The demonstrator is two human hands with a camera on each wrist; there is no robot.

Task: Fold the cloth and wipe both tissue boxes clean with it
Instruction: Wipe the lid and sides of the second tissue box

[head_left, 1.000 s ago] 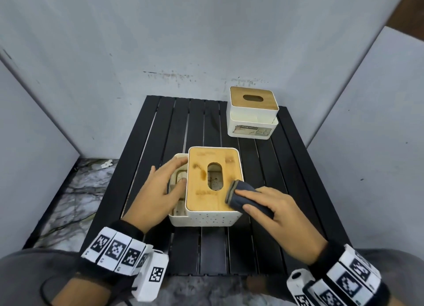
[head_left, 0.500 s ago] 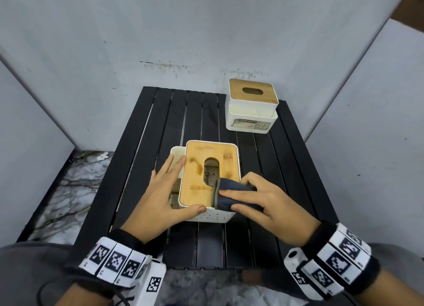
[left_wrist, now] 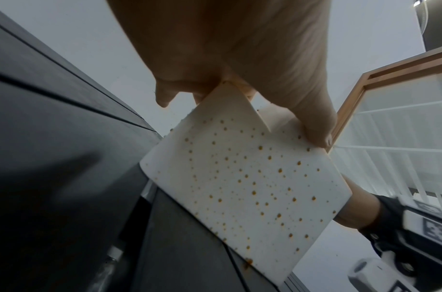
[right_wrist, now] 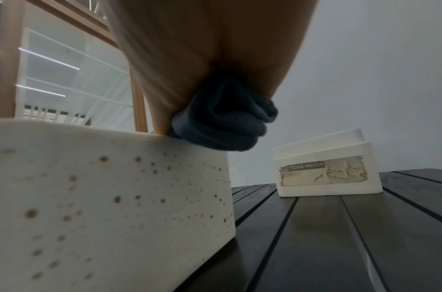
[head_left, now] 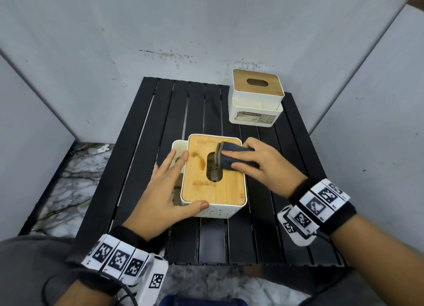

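Note:
The near tissue box (head_left: 213,210) is white with brown speckles and has a stained bamboo lid (head_left: 197,168) with an oval slot. My right hand (head_left: 231,160) pinches the folded dark grey cloth (head_left: 231,147) and presses it on the lid's far right part, beside the slot. In the right wrist view the cloth (right_wrist: 227,122) bunches under the palm over the box edge (right_wrist: 102,187). My left hand (head_left: 176,184) lies with straight fingers along the box's left side, thumb on the near face. The left wrist view shows the speckled wall (left_wrist: 239,187). A second tissue box (head_left: 255,101) stands at the far right.
The black slatted table (head_left: 142,168) is boxed in by grey walls at the back and on both sides. Marble floor (head_left: 75,179) shows past its left edge. The far box (right_wrist: 324,170) carries a torn "TISSUE HOLDER" label.
My right hand has slid the cloth from the lid's near right edge up to its far part. My left hand went from curled on the side compartment to flat, thumb on the near face.

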